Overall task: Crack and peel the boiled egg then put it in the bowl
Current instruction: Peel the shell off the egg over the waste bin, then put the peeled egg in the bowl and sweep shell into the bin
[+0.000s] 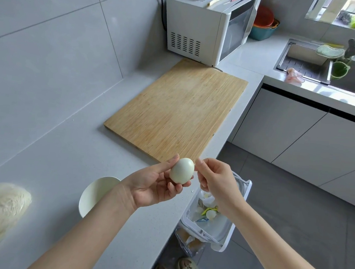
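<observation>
A: What's in the containers?
B: The bowl [95, 193] on the bench [64, 157] shows white inside, half hidden by a forearm. The bin [226, 227] below the bench edge holds shell scraps.
A: The egg?
B: The egg [182, 170] is peeled, pinched in the left hand [155, 185] over the edge. The right hand [215, 177] curls beside it, its grip unclear.

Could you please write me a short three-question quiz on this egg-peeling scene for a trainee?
1. True or false: the egg lies in the bowl.
2. Which hand holds the egg?
3. The wooden thing in front of the microwave is: A cutting board; B tray; C lid.
Key: 1 false; 2 the left hand; 3 A.
</observation>
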A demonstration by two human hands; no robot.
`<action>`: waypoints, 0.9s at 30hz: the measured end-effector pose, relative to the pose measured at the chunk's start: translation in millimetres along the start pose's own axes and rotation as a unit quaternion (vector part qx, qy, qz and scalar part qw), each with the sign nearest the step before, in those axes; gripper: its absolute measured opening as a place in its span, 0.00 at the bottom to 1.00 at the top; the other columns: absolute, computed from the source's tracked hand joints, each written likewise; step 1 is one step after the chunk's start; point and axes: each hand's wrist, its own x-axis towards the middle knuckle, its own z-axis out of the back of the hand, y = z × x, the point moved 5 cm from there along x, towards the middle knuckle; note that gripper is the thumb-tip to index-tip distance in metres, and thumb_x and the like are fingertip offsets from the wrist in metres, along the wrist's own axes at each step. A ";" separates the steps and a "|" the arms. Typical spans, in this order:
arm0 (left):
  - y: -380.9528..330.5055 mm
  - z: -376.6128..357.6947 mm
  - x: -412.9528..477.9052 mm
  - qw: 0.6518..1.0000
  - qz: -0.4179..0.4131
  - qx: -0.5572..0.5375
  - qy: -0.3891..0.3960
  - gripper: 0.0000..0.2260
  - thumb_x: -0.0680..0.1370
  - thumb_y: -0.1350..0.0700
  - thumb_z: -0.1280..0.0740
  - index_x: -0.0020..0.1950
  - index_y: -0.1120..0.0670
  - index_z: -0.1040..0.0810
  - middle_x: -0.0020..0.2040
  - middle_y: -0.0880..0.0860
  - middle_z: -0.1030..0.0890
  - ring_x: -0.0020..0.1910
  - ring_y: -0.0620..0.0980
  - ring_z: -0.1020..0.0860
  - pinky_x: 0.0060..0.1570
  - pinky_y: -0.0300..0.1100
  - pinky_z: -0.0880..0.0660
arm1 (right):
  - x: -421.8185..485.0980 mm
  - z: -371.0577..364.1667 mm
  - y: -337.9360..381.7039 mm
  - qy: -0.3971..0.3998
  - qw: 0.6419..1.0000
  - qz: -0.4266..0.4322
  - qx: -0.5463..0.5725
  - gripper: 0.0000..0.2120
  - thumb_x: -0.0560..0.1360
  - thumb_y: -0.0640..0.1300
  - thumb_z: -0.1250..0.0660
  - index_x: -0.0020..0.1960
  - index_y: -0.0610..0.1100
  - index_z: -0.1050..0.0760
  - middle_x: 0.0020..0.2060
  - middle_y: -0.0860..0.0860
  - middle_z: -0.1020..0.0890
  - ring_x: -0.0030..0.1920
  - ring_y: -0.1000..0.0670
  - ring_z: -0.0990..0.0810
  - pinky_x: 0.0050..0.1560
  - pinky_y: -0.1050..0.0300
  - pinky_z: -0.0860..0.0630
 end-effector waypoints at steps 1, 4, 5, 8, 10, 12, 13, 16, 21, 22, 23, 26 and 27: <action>-0.5 -0.2 0.1 1.000 -0.001 0.000 -0.001 0.23 0.67 0.46 0.31 0.45 0.66 0.18 0.36 0.59 0.19 0.28 0.47 0.24 0.24 0.31 0.26 | 0.7 3.1 -2.2 -0.013 1.000 -0.005 -0.025 0.18 0.77 0.49 0.39 0.32 0.40 0.27 0.23 0.48 0.31 0.23 0.54 0.37 0.26 0.62 0.37; -2.1 1.0 0.5 1.000 -0.007 0.005 -0.011 0.25 0.67 0.46 0.31 0.52 0.66 0.21 0.36 0.59 0.19 0.28 0.47 0.24 0.24 0.32 0.25 | 5.7 13.9 -16.3 -0.035 0.991 -0.016 -0.130 0.23 0.76 0.52 0.39 0.26 0.43 0.31 0.22 0.47 0.33 0.20 0.54 0.40 0.24 0.62 0.39; -2.8 2.0 0.7 1.000 -0.011 0.007 -0.017 0.25 0.66 0.46 0.30 0.52 0.66 0.22 0.37 0.59 0.19 0.28 0.47 0.23 0.25 0.32 0.25 | 8.7 16.3 -21.5 -0.021 0.981 -0.002 -0.194 0.19 0.75 0.51 0.37 0.29 0.44 0.27 0.23 0.48 0.29 0.20 0.55 0.36 0.25 0.62 0.35; -4.6 8.0 0.5 0.999 -0.029 0.014 -0.044 0.23 0.66 0.48 0.29 0.51 0.64 0.21 0.38 0.60 0.18 0.30 0.49 0.22 0.28 0.36 0.22 | 14.5 14.6 -46.7 0.105 0.906 -0.024 -0.409 0.25 0.71 0.38 0.32 0.63 0.56 0.30 0.46 0.53 0.19 0.42 0.54 0.20 0.43 0.56 0.20; -5.4 12.7 -1.6 0.997 -0.044 0.011 -0.057 0.21 0.66 0.50 0.29 0.51 0.63 0.21 0.40 0.61 0.19 0.31 0.51 0.20 0.31 0.39 0.20 | 16.7 11.7 -54.5 0.109 0.887 -0.026 -0.447 0.28 0.70 0.38 0.32 0.66 0.56 0.31 0.48 0.53 0.18 0.46 0.52 0.20 0.47 0.53 0.19; -5.8 19.1 -5.2 0.996 -0.060 0.012 -0.072 0.18 0.65 0.53 0.28 0.50 0.63 0.21 0.40 0.61 0.19 0.33 0.53 0.19 0.35 0.42 0.18 | 21.2 9.4 -48.0 0.040 0.899 -0.007 -0.436 0.08 0.71 0.47 0.31 0.49 0.47 0.19 0.35 0.51 0.16 0.35 0.52 0.19 0.41 0.52 0.19; -5.6 23.7 -8.0 0.994 -0.068 0.015 -0.085 0.17 0.65 0.55 0.28 0.50 0.63 0.21 0.40 0.61 0.19 0.35 0.54 0.19 0.37 0.43 0.18 | 22.4 6.2 -41.9 0.012 0.909 0.013 -0.416 0.10 0.72 0.50 0.32 0.40 0.43 0.19 0.30 0.49 0.18 0.30 0.51 0.22 0.36 0.52 0.21; -4.3 45.5 -20.1 0.986 -0.108 0.025 -0.128 0.13 0.69 0.59 0.29 0.50 0.63 0.21 0.43 0.60 0.21 0.42 0.54 0.22 0.41 0.43 0.18 | 21.0 -14.3 -25.6 0.015 0.929 0.044 -0.368 0.21 0.74 0.52 0.36 0.34 0.35 0.23 0.22 0.52 0.26 0.24 0.52 0.32 0.30 0.54 0.32; 3.6 112.5 -52.8 0.950 -0.185 0.026 -0.249 0.06 0.71 0.64 0.30 0.47 0.60 0.24 0.46 0.59 0.22 0.43 0.53 0.23 0.38 0.43 0.18 | 19.6 -56.2 -20.9 0.077 0.941 0.068 -0.322 0.14 0.75 0.46 0.38 0.36 0.40 0.23 0.27 0.48 0.20 0.31 0.47 0.23 0.38 0.51 0.24; 5.1 125.8 -58.2 0.935 -0.194 0.056 -0.291 0.06 0.71 0.64 0.30 0.46 0.59 0.25 0.47 0.59 0.22 0.43 0.54 0.22 0.39 0.43 0.18 | 20.4 -61.1 -23.1 0.082 0.941 0.073 -0.320 0.10 0.75 0.44 0.37 0.38 0.42 0.22 0.28 0.50 0.20 0.34 0.48 0.21 0.39 0.51 0.23; 7.4 139.7 -63.6 0.915 -0.202 0.093 -0.336 0.08 0.70 0.65 0.28 0.46 0.58 0.24 0.47 0.59 0.22 0.43 0.54 0.22 0.41 0.44 0.18 | 21.9 -67.2 -27.0 0.088 0.939 0.077 -0.323 0.07 0.74 0.42 0.36 0.40 0.44 0.21 0.29 0.51 0.20 0.35 0.48 0.20 0.40 0.53 0.24; 13.5 165.2 -71.1 0.835 -0.209 0.240 -0.448 0.12 0.66 0.62 0.24 0.45 0.56 0.24 0.44 0.55 0.22 0.42 0.53 0.22 0.44 0.48 0.20 | 28.3 -83.0 -44.7 0.101 0.937 0.066 -0.327 0.06 0.73 0.40 0.35 0.42 0.43 0.19 0.29 0.56 0.22 0.33 0.54 0.24 0.30 0.68 0.30; 14.1 168.7 -69.6 0.802 -0.201 0.305 -0.473 0.13 0.65 0.60 0.24 0.45 0.55 0.24 0.43 0.53 0.23 0.42 0.53 0.23 0.42 0.46 0.22 | 31.1 -87.5 -52.7 0.104 0.936 0.058 -0.330 0.06 0.73 0.40 0.35 0.42 0.42 0.19 0.30 0.56 0.23 0.32 0.57 0.26 0.28 0.71 0.32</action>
